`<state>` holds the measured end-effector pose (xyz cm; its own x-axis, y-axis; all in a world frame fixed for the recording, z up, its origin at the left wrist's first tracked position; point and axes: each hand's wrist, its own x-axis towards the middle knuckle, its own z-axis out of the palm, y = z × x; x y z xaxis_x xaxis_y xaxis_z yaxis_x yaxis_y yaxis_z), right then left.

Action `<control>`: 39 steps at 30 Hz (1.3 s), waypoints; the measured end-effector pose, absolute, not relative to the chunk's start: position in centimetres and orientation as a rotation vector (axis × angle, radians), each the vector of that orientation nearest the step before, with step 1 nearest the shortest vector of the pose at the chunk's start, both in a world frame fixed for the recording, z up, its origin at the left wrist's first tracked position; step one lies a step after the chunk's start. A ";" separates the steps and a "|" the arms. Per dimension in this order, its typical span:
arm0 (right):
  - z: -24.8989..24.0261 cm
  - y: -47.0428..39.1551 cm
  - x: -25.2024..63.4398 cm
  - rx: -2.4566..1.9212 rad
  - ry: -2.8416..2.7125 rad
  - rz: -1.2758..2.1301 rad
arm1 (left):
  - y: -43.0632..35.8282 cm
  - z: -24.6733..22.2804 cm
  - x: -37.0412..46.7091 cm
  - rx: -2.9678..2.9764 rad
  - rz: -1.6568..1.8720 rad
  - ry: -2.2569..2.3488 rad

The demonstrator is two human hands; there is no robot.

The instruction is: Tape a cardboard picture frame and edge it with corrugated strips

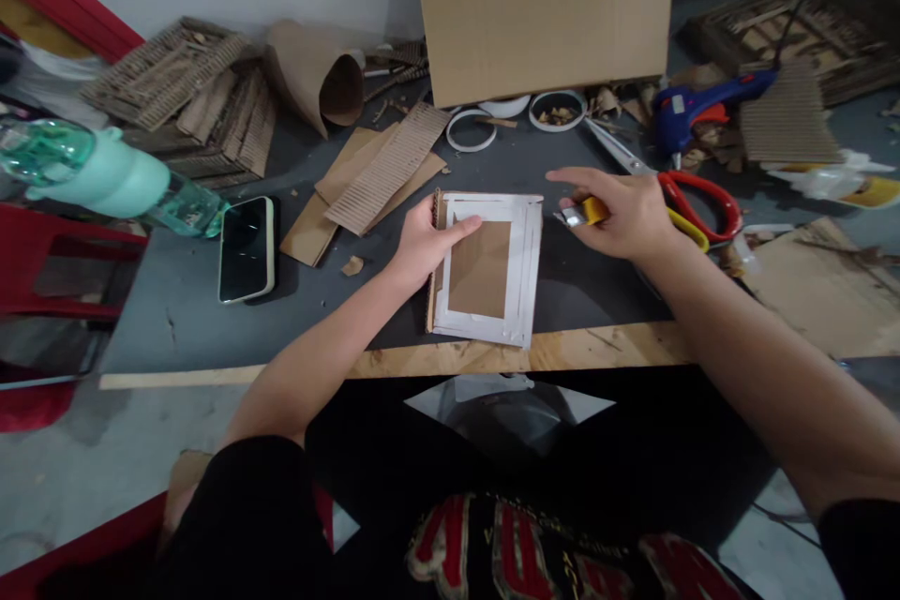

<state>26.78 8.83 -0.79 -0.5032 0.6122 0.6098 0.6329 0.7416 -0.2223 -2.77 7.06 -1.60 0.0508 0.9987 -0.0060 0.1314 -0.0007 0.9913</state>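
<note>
My left hand (422, 244) grips the left edge of a small cardboard frame (524, 272), thumb on top and fingers behind it. White strips run round the frame's border, with bare brown cardboard in the middle. It is held at the table's wooden front edge. To the right, my right hand (619, 211) is closed round a yellow utility knife (594, 210), index finger stretched to the left. The knife's metal tip points left, apart from the frame. Just beyond that hand lie scissors (703, 206) with red and yellow handles.
Cardboard strips (386, 169) and a phone (246, 248) lie left, near a green bottle (119, 173). Behind are stacked corrugated pieces (232, 117), tape rolls (471, 130) and a large cardboard sheet (548, 9). A blue glue gun (703, 108) stands at the back right.
</note>
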 end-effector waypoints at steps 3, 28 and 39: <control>-0.8 8.9 26.8 -0.917 -2.331 -0.092 | 7.3 -1.8 -2.9 1.334 1.098 1.247; -0.2 7.9 26.8 -1.105 -2.404 0.019 | 7.5 -2.5 -2.6 1.102 1.173 1.087; 1.2 6.7 23.1 -1.306 -2.451 0.035 | 6.1 -4.4 -1.2 1.230 1.230 0.914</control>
<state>23.08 6.71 1.20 -0.5063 0.8074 0.3029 0.7984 0.5716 -0.1892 -1.17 6.06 -4.39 0.1582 0.9809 0.1132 -0.1752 -0.0850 0.9809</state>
